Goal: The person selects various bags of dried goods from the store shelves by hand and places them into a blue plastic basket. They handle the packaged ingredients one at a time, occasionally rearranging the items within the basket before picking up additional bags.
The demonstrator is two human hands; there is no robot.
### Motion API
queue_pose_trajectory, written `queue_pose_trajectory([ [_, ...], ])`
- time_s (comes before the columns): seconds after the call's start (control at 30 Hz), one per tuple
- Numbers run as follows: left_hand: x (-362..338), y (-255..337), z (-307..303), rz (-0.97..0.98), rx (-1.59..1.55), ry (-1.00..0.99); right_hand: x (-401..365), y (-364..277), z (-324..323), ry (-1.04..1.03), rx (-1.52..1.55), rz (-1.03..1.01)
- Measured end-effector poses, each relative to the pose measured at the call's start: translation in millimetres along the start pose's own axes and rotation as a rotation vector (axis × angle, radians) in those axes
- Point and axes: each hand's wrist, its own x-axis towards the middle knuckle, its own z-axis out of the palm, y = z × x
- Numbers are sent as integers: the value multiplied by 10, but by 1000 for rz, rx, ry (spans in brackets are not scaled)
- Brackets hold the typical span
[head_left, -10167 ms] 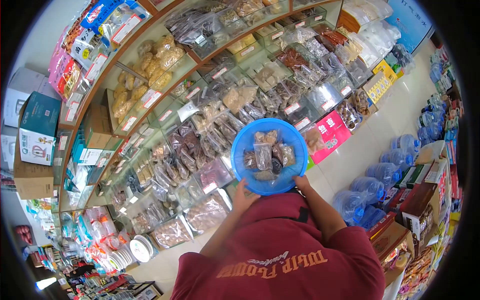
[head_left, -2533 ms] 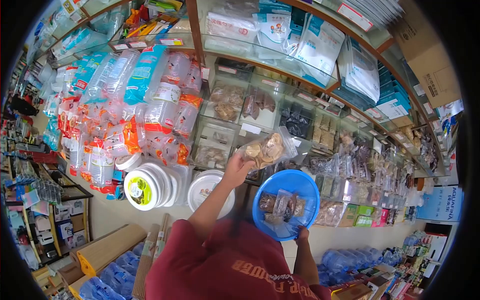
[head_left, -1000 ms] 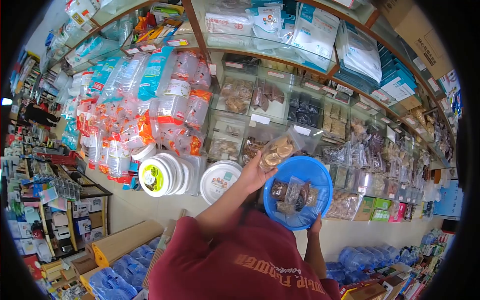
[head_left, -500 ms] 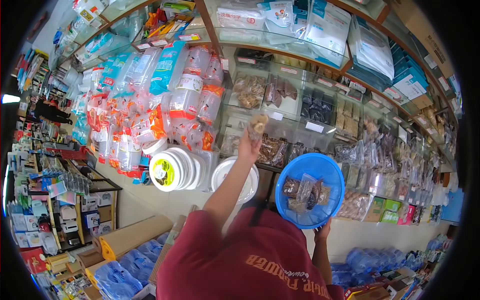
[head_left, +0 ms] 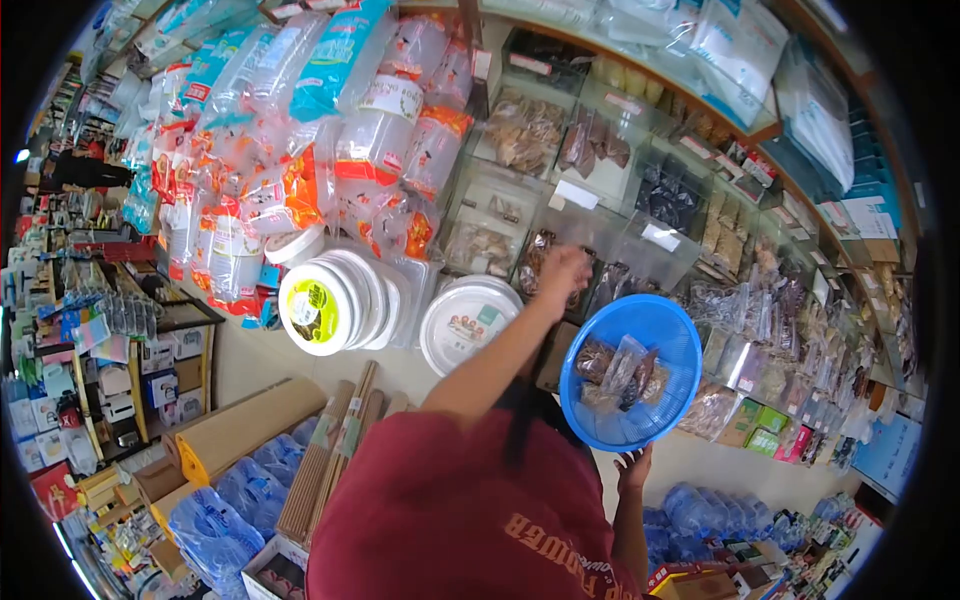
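Observation:
My left hand [head_left: 566, 273] is smeared by motion above the glass bins, close to a bin of dark reddish-brown packets [head_left: 535, 262]. Its fingers are too blurred to show whether anything is in them. At the lower right, my right hand [head_left: 633, 468] supports a blue plastic basket [head_left: 682, 330] by its near edge, with part of the hand hidden beneath it. Several clear bags of dried goods [head_left: 625, 368] lie in the basket, some brown, some pale, one dark. A bin of pale dried pieces [head_left: 482, 248] lies left of my left hand.
White round tubs [head_left: 470, 328] and a stack of lidded tubs [head_left: 322, 308] stand at the left. Behind them hang packs of plastic cups [head_left: 375, 125]. Glass-fronted shelves curve to the right. Cardboard rolls [head_left: 250, 420] and bundled water bottles [head_left: 225, 535] are on the floor.
My left hand has moved right and slightly down from the left bins. The pale dried-goods bag it held is no longer visible in it. The view has shifted; the basket remains in my right hand.

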Motion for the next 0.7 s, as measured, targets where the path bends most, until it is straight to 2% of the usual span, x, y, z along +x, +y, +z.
queue_pose_trajectory([
  [0.03,-216,-186,-31,49,46,31,-19,-15,17,-2,-9,-14],
  [0.07,-339,-463,-145,170,230,3,-40,-43,39,4,-20,3],
  [0.1,-434,-772,-255,401,403,37,-53,-93,70,58,29,-36],
  [0.17,-854,-728,-290,335,513,5,-7,-190,151,137,116,-105],
  [0.2,-948,-754,-344,285,536,-4,34,-234,161,141,104,-89],
  [0.23,-980,-707,-396,271,538,8,96,-272,181,101,132,-166],
  [0.27,-1006,-653,-447,312,607,-28,180,-298,221,60,164,-243],
  [0.3,-1064,-633,-482,344,674,-62,259,-310,252,64,151,-224],
  [0.33,-1077,-607,-502,323,677,-53,338,-321,303,194,112,-231],
  [0.37,-1015,-543,-527,411,793,-78,410,-309,383,322,78,-241],
  [0.4,-955,-479,-547,500,910,-108,391,-349,492,326,76,-227],
  [0.47,-931,-407,-525,461,960,-152,261,-431,650,451,8,-252],
  [0.6,-965,-461,-397,484,1022,-281,321,-327,605,486,136,-235],
  [0.63,-1000,-549,-375,494,1034,-280,380,-272,516,411,97,-267],
  [0.7,-1048,-669,-330,514,1054,-267,476,-195,406,429,10,-291],
])
